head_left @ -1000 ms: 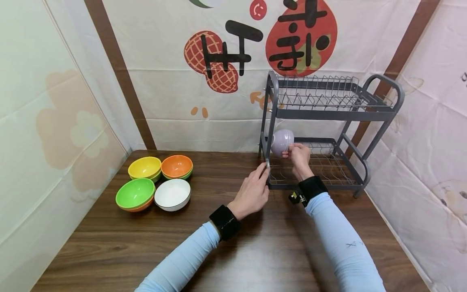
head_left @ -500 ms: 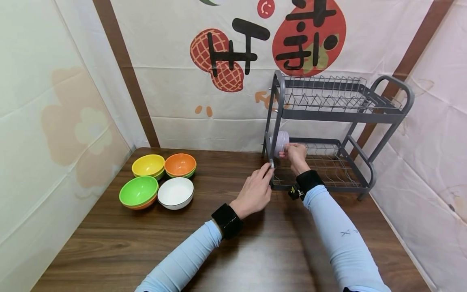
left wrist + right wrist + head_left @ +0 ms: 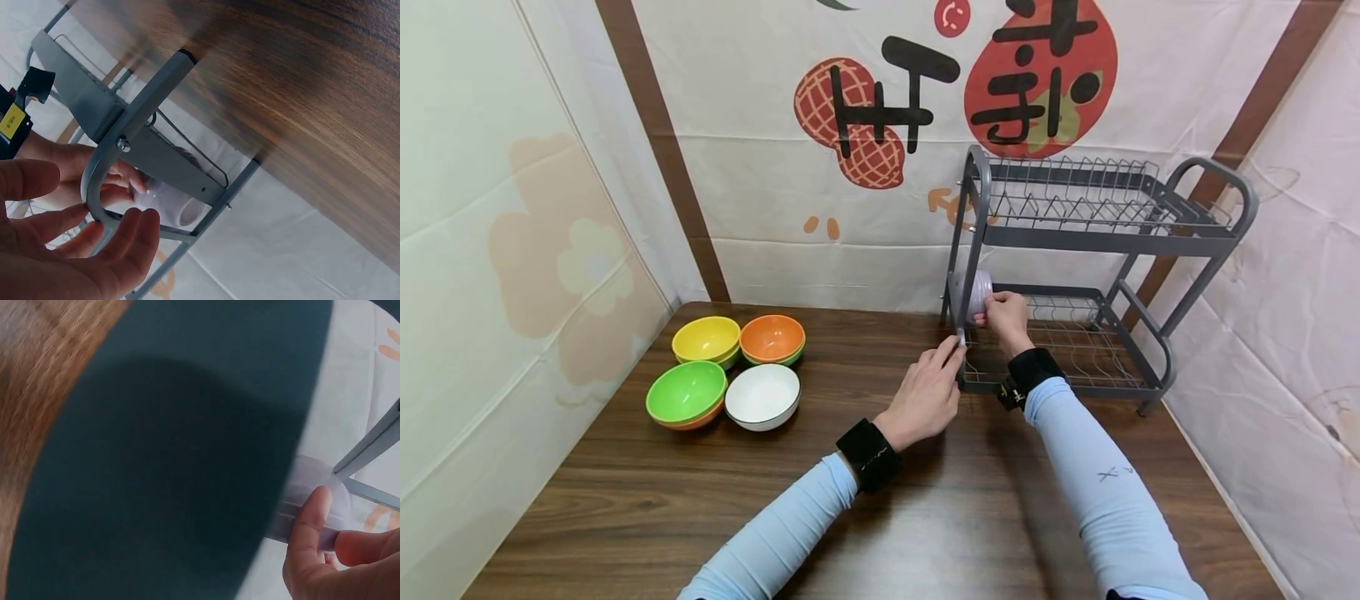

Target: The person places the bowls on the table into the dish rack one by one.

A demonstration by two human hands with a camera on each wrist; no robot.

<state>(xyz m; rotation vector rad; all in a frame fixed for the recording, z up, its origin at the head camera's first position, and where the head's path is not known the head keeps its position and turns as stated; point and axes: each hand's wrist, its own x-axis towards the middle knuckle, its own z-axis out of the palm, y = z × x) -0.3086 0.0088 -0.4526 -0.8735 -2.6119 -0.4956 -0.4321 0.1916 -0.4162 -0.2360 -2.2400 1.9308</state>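
My right hand pinches a lavender bowl at the left end of the rack's lower tier. The bowl stands on its side, its foot ring facing the rack's left end, as the left wrist view shows. In the right wrist view, the thumb and fingers hold the bowl near its rim. My left hand touches the front left post of the grey dish rack with its fingertips. The left wrist view shows its fingers loosely bent, with the thumb apart from the frame.
Two-tier rack; its upper wire tier holds no dishes. On the table's left stand a yellow bowl, an orange bowl, a green bowl, each stacked on another, and a white bowl. A large dark surface covers much of the right wrist view.
My right hand has moved the lavender bowl left, against the rack's left end, and it has turned rim towards my hand. The left hand stays at the post. The head view has shifted slightly.
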